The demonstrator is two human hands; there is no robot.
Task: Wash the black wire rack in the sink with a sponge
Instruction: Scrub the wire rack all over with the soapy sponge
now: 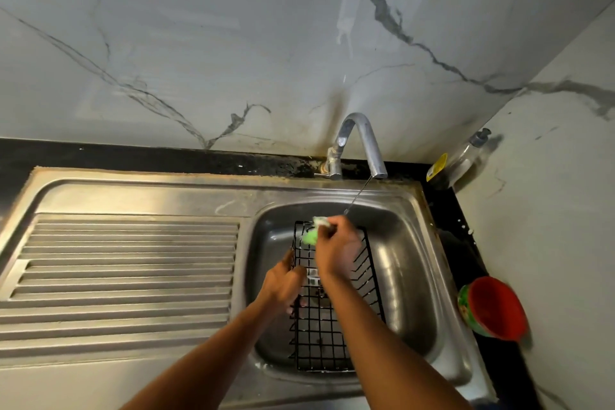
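The black wire rack (316,339) lies lengthwise in the steel sink basin (412,280), its far end near the back wall of the basin. My left hand (283,283) grips the rack's left rim about halfway along. My right hand (336,250) is closed around a green sponge (311,236) with white foam, pressed on the rack's far left corner. My right forearm hides part of the rack's right side.
A thin stream of water runs from the curved tap (362,146) toward the basin. The ribbed drainboard (126,263) lies to the left. A soap bottle (462,160) leans in the back right corner. A red and green bowl (492,308) sits on the counter at right.
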